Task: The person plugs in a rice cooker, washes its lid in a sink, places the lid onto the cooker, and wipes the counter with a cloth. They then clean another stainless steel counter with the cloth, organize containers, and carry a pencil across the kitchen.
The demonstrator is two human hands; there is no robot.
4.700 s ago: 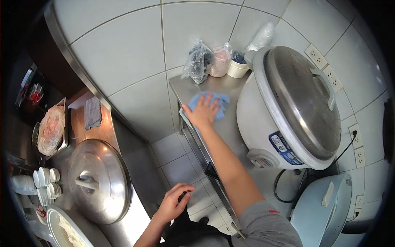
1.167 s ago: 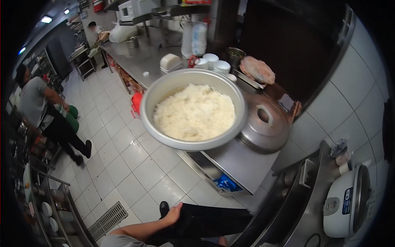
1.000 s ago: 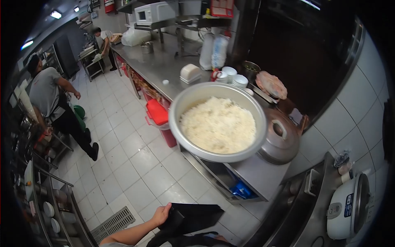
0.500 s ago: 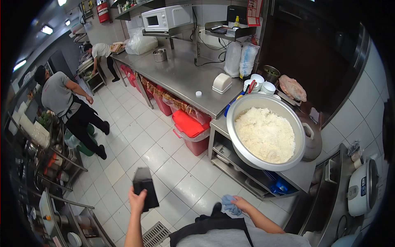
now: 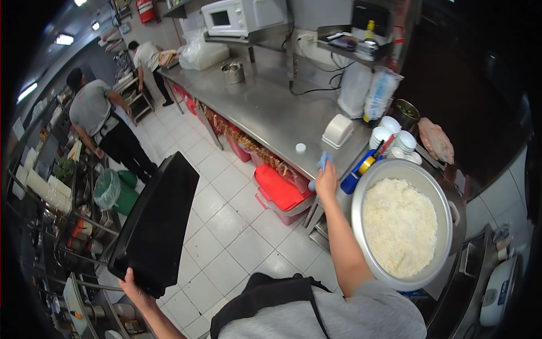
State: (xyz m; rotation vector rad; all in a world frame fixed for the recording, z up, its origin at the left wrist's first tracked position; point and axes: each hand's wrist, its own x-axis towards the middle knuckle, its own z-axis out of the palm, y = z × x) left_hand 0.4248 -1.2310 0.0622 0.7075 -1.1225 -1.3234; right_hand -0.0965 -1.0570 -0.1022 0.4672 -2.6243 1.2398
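My left hand [image 5: 135,289] grips one end of a long black box-shaped container [image 5: 161,220], raised and tilted over the floor at the left. Whether anything is inside it I cannot see. My right hand [image 5: 326,182] is closed around a crumpled blue cloth [image 5: 324,161] at the front edge of the steel counter [image 5: 265,107]. Just beyond the cloth are a small white cap [image 5: 300,148] and a white lidded dish [image 5: 337,131]. To the right of my forearm sits a big metal pot [image 5: 361,237] of white rice [image 5: 401,226].
Beside the pot are a blue holder [image 5: 351,182], stacked white cups [image 5: 389,125] and raw meat [image 5: 436,141]. Red bins [image 5: 282,186] stand under the counter. At the left, a person [image 5: 101,118] stands near a green bin [image 5: 119,195]; another person [image 5: 148,62] bends farther back.
My left hand has lifted and turned the black container, which now looks much larger. My right hand has moved forward with the cloth to the counter edge. The view has shifted.
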